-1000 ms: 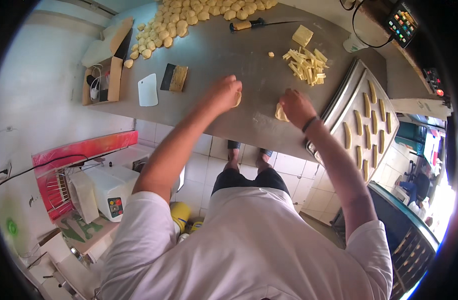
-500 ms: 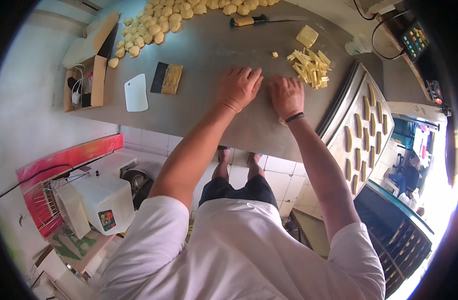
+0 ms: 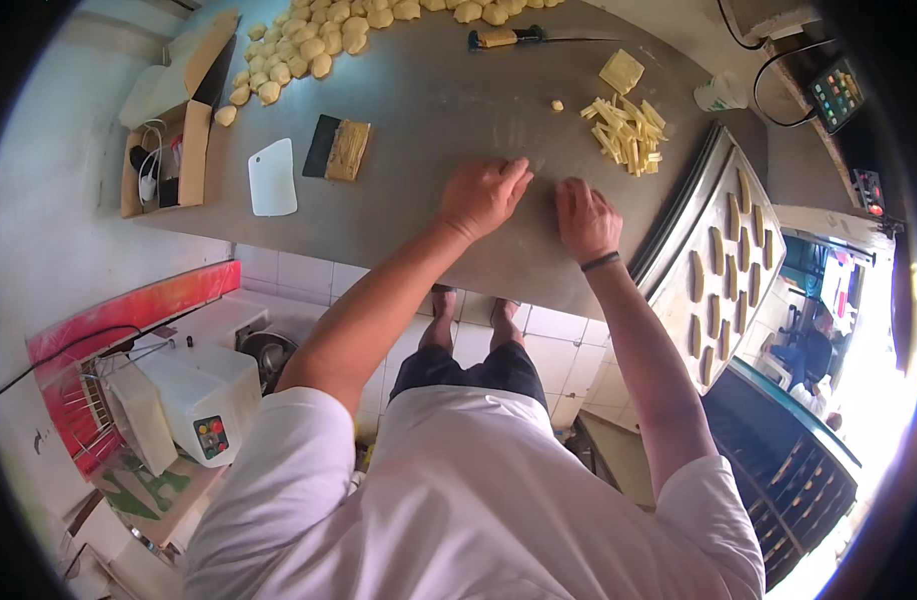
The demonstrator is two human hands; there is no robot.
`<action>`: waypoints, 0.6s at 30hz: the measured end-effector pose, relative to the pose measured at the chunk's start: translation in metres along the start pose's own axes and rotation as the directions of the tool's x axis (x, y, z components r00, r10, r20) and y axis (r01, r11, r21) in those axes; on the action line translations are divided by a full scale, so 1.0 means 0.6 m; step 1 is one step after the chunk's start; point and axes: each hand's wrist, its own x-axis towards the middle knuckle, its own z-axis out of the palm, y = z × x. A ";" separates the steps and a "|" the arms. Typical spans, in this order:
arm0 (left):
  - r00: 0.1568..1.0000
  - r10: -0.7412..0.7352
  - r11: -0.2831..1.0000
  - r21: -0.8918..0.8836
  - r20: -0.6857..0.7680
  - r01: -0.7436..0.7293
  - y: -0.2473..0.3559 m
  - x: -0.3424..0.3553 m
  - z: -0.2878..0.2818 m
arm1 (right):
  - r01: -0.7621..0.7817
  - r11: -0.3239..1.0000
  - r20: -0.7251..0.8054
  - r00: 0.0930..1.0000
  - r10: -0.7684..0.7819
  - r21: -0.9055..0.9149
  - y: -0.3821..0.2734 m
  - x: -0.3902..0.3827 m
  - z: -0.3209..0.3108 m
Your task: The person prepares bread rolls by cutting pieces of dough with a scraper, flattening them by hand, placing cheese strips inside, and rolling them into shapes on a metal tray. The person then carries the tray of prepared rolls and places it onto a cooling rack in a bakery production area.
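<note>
My left hand [image 3: 486, 195] is over the metal worktable [image 3: 418, 130], fingers curled and pressed together. To its right, my right hand [image 3: 588, 222] has its fingers bent inward too. A narrow gap separates the two hands, and whatever their fingertips may hold is hidden. Beyond the right hand lies a heap of pale yellow strips [image 3: 628, 138], with a flat yellow block [image 3: 621, 72] behind it. One small dough piece [image 3: 557, 105] sits alone to the left of the heap. Many pale dough balls [image 3: 303, 45] cover the far left of the table.
A knife [image 3: 508, 38] lies at the back. Left are a white scraper [image 3: 272, 178], a dark scraper with a tan part [image 3: 336, 149] and a cardboard box [image 3: 192, 150]. At right, a metal tray [image 3: 678, 255] carries rows of dough sticks. A white cup [image 3: 720, 92] stands behind it.
Both hands have come nearer to my body, and the gap between them has widened slightly. The strips, dough balls and tray have stayed in place.
</note>
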 end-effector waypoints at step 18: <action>0.840 -0.255 0.966 0.166 0.479 0.199 0.061 -0.171 -0.133 | 0.116 0.993 0.449 0.887 -0.105 0.003 0.000 -0.186 -0.045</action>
